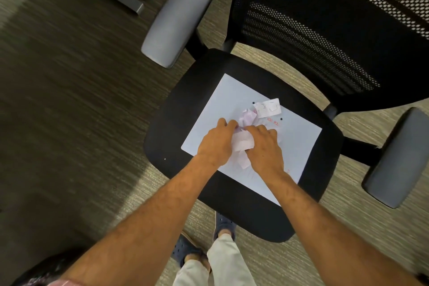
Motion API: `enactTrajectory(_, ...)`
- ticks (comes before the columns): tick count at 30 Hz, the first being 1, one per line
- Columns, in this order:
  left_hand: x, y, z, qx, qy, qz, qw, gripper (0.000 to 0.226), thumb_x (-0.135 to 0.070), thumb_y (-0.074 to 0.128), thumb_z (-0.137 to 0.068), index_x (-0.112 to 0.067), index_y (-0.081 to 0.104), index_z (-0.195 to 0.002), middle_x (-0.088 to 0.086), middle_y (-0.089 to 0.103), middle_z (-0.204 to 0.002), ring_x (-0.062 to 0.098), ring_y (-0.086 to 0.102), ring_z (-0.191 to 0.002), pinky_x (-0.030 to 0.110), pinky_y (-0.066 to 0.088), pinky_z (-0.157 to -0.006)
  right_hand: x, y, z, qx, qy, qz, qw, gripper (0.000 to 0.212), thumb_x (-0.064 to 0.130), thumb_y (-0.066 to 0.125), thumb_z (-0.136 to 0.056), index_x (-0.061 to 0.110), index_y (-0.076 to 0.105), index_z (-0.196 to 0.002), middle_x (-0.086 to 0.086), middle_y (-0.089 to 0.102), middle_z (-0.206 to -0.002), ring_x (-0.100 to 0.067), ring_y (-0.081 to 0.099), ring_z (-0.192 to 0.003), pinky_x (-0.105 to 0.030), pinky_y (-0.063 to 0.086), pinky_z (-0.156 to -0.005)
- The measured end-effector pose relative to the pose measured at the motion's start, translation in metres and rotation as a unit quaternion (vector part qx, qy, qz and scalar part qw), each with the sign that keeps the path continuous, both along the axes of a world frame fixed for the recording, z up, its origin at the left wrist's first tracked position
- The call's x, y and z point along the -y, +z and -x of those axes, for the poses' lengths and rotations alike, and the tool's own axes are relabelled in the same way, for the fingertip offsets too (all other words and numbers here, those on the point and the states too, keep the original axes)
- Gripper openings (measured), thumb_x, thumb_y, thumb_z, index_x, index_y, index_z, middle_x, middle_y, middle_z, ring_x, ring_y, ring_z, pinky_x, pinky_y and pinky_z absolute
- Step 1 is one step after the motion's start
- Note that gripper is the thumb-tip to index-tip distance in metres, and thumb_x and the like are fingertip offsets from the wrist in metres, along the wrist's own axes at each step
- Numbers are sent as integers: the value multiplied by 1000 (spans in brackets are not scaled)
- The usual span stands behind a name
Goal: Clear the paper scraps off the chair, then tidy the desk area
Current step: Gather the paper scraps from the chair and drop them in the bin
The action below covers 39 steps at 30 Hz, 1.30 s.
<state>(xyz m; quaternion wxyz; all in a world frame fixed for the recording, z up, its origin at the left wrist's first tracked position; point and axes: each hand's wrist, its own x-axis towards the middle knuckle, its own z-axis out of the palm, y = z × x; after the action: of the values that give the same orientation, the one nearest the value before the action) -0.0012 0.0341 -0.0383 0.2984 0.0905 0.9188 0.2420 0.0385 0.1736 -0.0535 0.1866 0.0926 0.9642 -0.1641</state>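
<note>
On the black padded seat of the mesh-backed office chair [176, 109], a large white sheet of paper [234, 102] is spread, and crumpled white scraps with pink marks [242, 143] are gathered at its middle. The scraps are being bunched between the left hand [217, 143] and the right hand [264, 146], both curled narrowly around them. One flat torn scrap [269, 107] lies just beyond, untouched. Clearing is judged barely underway; the desk is not seen, so its tidying remains.
</note>
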Motion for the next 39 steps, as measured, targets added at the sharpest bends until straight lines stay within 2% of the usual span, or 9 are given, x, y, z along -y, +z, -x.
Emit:
enactTrajectory(7, 6, 30, -7, 4, 20, -31, 999, 53, -11, 71, -89, -20, 48, -136, 8, 54, -123, 30, 64, -100, 37, 53, -91, -6, 22, 4, 7, 31, 9, 999, 50, 48, 56, -92, 19, 53, -132, -10, 62, -128, -27, 58, -116, -42, 48, -100)
enactTrajectory(14, 16, 102, -3, -6, 56, -36, 998, 51, -8, 66, -92, -23, 48, -138, 6, 51, -132, 30, 63, -103, 38, 53, -94, -12, 91, 10, -25, 40, 10, 999, 46, 44, 59, -92, 18, 55, -131, -8, 64, -126, -25, 63, -111, -33, 48, -99)
enactTrajectory(17, 26, 132, -3, -10, 70, -41, 997, 52, -4, 65, -91, -23, 48, -137, 5, 50, -133, 30, 63, -104, 38, 53, -90, -16, 124, 15, -56, 72, -20, 996, 33, 38, 62, -92, 20, 62, -120, -5, 69, -113, -20, 67, -99, -30, 52, -90)
enactTrajectory(20, 37, 156, -4, -12, 94, -50, 994, 55, 0, 63, -90, -24, 48, -137, 3, 50, -132, 29, 62, -102, 34, 52, -78, -17, 153, 19, -85, 102, -38, 990, 22, 27, 67, -90, 16, 67, -110, -6, 72, -101, -20, 69, -88, -30, 57, -82)
enactTrajectory(25, 42, 175, -5, -7, 122, -55, 991, 56, -1, 66, -89, -25, 47, -137, 4, 50, -131, 29, 63, -101, 33, 52, -76, -10, 184, 20, -113, 140, -102, 978, 11, 13, 78, -80, 11, 68, -85, -7, 70, -74, -19, 69, -65, -22, 49, -62)
enactTrajectory(31, 32, 155, -6, -11, 133, -52, 990, 57, -7, 73, -86, -24, 50, -135, 4, 53, -131, 29, 63, -105, 38, 55, -86, -13, 177, 16, -111, 119, -79, 983, 10, 13, 76, -83, 11, 69, -90, -8, 71, -80, -19, 69, -71, -20, 47, -66)
enactTrajectory(34, 26, 139, -11, -10, 123, -42, 992, 61, -1, 73, -83, -23, 49, -135, 3, 53, -131, 28, 64, -105, 35, 55, -81, -20, 167, 15, -108, 76, -11, 991, 13, 14, 71, -87, 13, 70, -100, -6, 71, -90, -18, 67, -82, -18, 43, -75)
enactTrajectory(37, 23, 126, -17, -2, 114, -28, 993, 65, 0, 75, -81, -24, 49, -136, 2, 53, -132, 28, 64, -105, 36, 57, -79, -24, 155, 11, -118, 109, -30, 987, 20, 20, 70, -88, 12, 69, -106, -6, 73, -97, -18, 70, -88, -15, 40, -80)
enactTrajectory(39, 22, 120, -20, 6, 113, -28, 993, 63, 1, 74, -82, -23, 49, -135, 2, 54, -132, 29, 63, -107, 38, 57, -81, -25, 147, 9, -104, 119, -23, 987, 24, 23, 67, -90, 13, 66, -112, -7, 71, -103, -20, 69, -94, -20, 46, -85)
